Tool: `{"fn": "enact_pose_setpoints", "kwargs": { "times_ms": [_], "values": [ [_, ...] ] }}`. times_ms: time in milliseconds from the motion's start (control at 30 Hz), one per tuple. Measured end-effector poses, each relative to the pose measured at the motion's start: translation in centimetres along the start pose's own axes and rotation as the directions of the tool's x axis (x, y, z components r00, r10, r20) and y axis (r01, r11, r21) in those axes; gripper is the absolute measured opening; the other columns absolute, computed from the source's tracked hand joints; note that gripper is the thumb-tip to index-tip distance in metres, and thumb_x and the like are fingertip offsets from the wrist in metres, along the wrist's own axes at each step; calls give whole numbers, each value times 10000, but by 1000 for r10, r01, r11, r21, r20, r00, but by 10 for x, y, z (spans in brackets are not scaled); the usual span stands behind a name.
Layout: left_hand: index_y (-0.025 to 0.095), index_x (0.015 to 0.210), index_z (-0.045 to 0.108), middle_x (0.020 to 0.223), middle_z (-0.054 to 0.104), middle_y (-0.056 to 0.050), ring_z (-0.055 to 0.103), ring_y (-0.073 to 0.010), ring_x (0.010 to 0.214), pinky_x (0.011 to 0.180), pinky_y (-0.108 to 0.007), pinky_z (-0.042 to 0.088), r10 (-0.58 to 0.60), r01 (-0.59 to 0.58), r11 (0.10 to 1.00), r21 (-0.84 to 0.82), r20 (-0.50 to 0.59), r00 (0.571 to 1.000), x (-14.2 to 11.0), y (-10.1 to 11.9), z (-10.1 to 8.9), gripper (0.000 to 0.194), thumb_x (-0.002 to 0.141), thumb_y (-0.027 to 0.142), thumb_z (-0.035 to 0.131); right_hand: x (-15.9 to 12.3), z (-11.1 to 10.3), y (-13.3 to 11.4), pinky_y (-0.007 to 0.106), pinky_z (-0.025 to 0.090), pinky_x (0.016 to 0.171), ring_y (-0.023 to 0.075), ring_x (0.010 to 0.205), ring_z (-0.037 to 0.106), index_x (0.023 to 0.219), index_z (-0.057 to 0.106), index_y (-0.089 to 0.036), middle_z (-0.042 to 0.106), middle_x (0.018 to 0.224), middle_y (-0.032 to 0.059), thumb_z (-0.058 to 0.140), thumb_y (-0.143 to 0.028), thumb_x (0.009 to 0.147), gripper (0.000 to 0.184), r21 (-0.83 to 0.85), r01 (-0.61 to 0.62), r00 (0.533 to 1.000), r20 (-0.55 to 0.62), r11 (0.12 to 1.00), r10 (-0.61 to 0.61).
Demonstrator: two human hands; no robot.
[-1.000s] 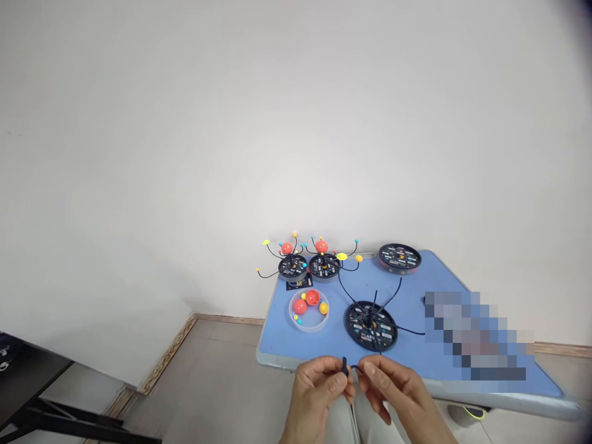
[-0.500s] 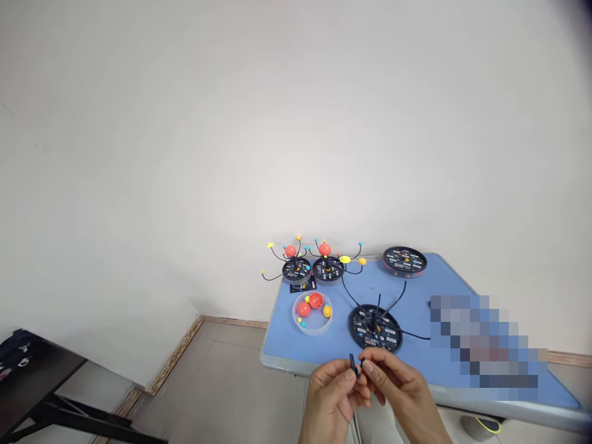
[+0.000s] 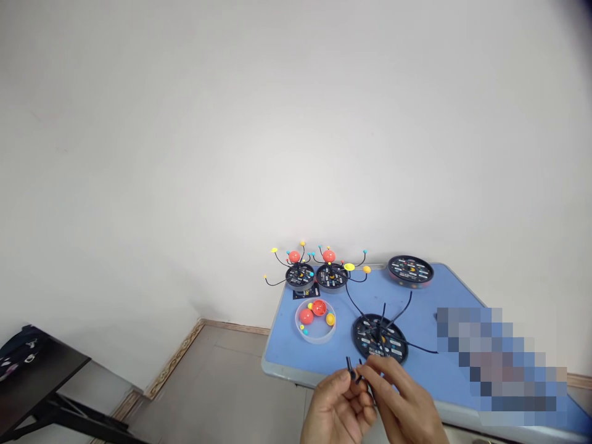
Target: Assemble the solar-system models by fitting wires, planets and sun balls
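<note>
Between the thumb and fingers of my left hand [image 3: 335, 404] is a small black plastic piece [image 3: 348, 364], its short stub pointing up. My right hand [image 3: 404, 394] is closed beside it, fingertips pinching a thin black rod [image 3: 360, 370] partly hidden by the fingers. Just beyond the hands lies a black round base [image 3: 361, 339] printed with planet labels, with several curved black arms [image 3: 404, 308] rising from its centre. My right hand overlaps the near edge of this base.
A clear round tub [image 3: 317, 339] holds red, orange, yellow and blue ball parts. Two planet models [image 3: 300, 277] stand at the back left of the blue table [image 3: 282, 345]. Another black round base [image 3: 411, 271] sits at the back right. A blurred patch covers the right side.
The view has shifted slightly, so the table things sit lower. My right hand's fingers have turned over and now cover more of the black rod; the left hand keeps its piece.
</note>
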State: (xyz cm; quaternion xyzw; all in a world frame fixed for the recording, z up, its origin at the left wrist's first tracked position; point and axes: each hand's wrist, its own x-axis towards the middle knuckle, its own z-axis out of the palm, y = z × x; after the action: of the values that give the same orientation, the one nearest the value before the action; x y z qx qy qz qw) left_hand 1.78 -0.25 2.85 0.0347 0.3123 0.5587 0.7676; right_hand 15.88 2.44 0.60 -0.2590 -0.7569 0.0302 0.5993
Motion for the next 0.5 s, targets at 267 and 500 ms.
{"fn": "enact_pose_setpoints", "kwargs": {
  "times_ms": [267, 500],
  "values": [
    [86, 678, 721, 627, 706, -64, 637, -127, 554, 560, -221, 477, -36, 35, 998, 57, 19, 999, 0, -1, 3, 379, 449, 246, 978, -6, -8, 17, 297, 601, 780, 219, 846, 743, 1191, 697, -226, 789, 933, 86, 506, -76, 909, 373, -205, 231, 973, 42, 951, -227],
    [120, 796, 729, 675, 716, -78, 649, -170, 556, 527, -266, 500, 335, -382, 788, 484, 185, 924, -6, 0, 5, 389, 595, 404, 902, 0, -10, 5, 289, 570, 605, 201, 643, 678, 848, 734, -249, 714, 753, 52, 655, -258, 873, 83, 343, -455, 854, -91, 822, 511]
  ]
}}
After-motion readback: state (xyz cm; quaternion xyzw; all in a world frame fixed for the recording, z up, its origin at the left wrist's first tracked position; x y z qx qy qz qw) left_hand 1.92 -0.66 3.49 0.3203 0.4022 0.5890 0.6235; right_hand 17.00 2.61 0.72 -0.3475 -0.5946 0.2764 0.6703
